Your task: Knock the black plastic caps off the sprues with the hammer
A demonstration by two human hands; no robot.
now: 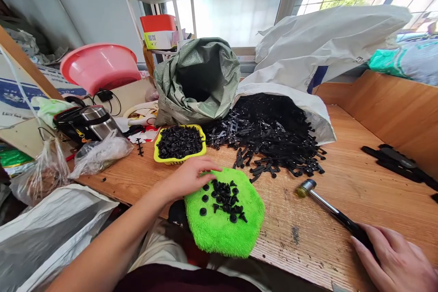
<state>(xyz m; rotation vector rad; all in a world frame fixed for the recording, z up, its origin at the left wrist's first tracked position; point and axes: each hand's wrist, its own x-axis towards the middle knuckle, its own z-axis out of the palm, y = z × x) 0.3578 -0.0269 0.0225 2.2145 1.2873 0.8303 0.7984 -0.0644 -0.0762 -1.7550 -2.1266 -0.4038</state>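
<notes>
My left hand (195,174) hovers over or rests on the edge of a fluffy green pad (224,239), its fingers loosely curved and apart, with nothing visible in them. Small black plastic plugs (226,198) lie on the pad, most in a loose heap, with several set in a column just below my fingertips. At the lower right, my right hand (393,253) is closed around the black handle of a small hammer (325,203). The hammer's head, metal with a yellowish translucent face, lies on the wooden table.
Behind the pad stand a yellow basket (179,160) full of black plugs and an open green woven sack (201,105). Black plastic strips (273,141) spill from a white sack (325,123). A steel flask (97,121) and pink basin (102,68) are left; a black tool (397,162) lies right.
</notes>
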